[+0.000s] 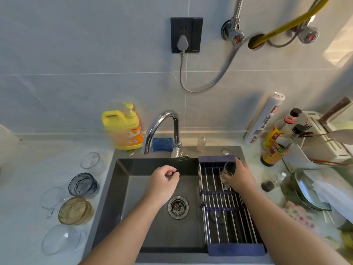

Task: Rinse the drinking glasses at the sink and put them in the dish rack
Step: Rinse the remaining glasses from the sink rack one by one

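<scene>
My right hand (241, 176) grips a small clear drinking glass (227, 172) over the far end of the dish rack (225, 209), which spans the right side of the dark sink (122, 188). The glass leans sideways close above the steel bars. My left hand (163, 181) hovers over the middle of the sink with loosely curled fingers and holds nothing. On the counter left of the sink stand several glasses: a clear one (91, 161), a blue-grey one (83, 185), an amber one (75, 210) and further clear ones (62, 239). No water shows at the chrome faucet (162, 129).
A yellow detergent bottle (123, 129) and a blue sponge (162, 144) sit behind the sink. Sauce bottles (275, 142), a wrap roll (264, 119), a utensil holder and stacked plates (309, 190) crowd the right counter. The drain (178, 207) lies in the sink floor.
</scene>
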